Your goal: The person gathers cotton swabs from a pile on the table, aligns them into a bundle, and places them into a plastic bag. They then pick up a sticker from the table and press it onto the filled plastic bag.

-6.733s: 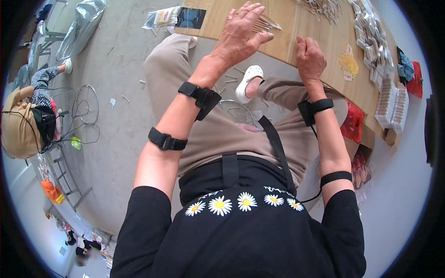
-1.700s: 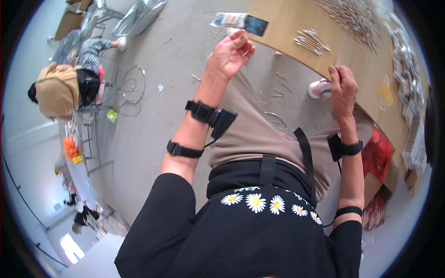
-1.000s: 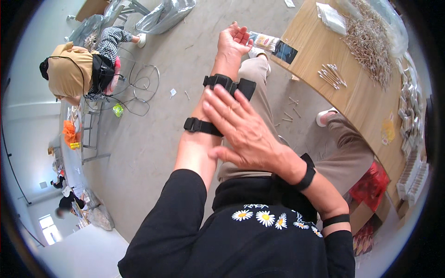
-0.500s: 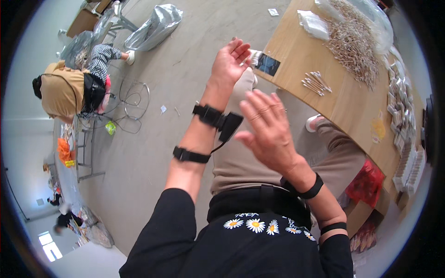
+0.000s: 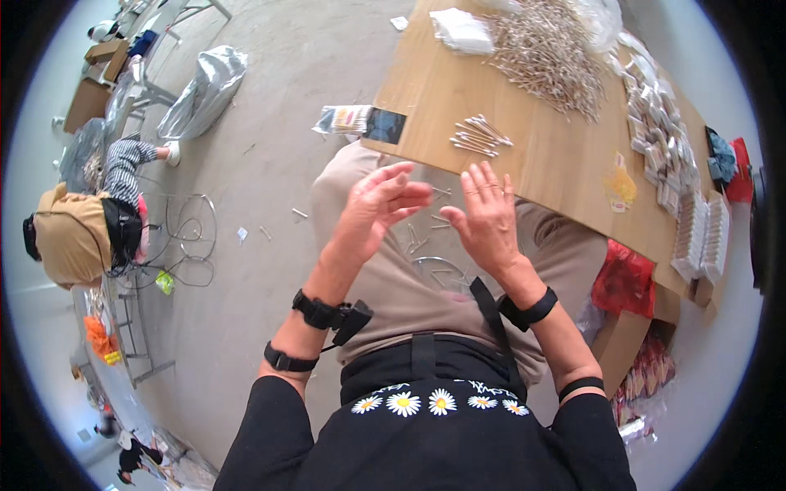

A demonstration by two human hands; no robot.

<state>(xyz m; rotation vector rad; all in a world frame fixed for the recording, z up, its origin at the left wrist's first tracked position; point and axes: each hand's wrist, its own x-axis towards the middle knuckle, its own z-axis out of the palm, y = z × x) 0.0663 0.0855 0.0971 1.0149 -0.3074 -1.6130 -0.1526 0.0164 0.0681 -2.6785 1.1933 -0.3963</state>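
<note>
My left hand [image 5: 381, 204] is raised over my lap, its fingers spread and slightly curled, with nothing in it. Beside it, my right hand [image 5: 491, 219] points its stretched fingers toward the near edge of the wooden table [image 5: 557, 164] and is empty too. Just past the fingertips, a small bunch of cotton swabs [image 5: 481, 135] lies on the tabletop. A large heap of cotton swabs [image 5: 550, 56] covers the far part. At the table's left corner, a clear packet of swabs [image 5: 348, 119] juts over the edge beside a dark square patch [image 5: 385, 126].
White plastic bags [image 5: 461, 31] lie left of the heap. Many small packets [image 5: 659, 131] and stacked white boxes [image 5: 700, 233] line the right side. Under the table are a red bag [image 5: 624, 278] and a carton [image 5: 620, 340]. Another person [image 5: 78, 233] bends over at left, near cables [image 5: 192, 237].
The view has turned, so the table sits farther left. My left hand has come down from beside the table corner to over my lap, closer to level with my right. Both stay empty.
</note>
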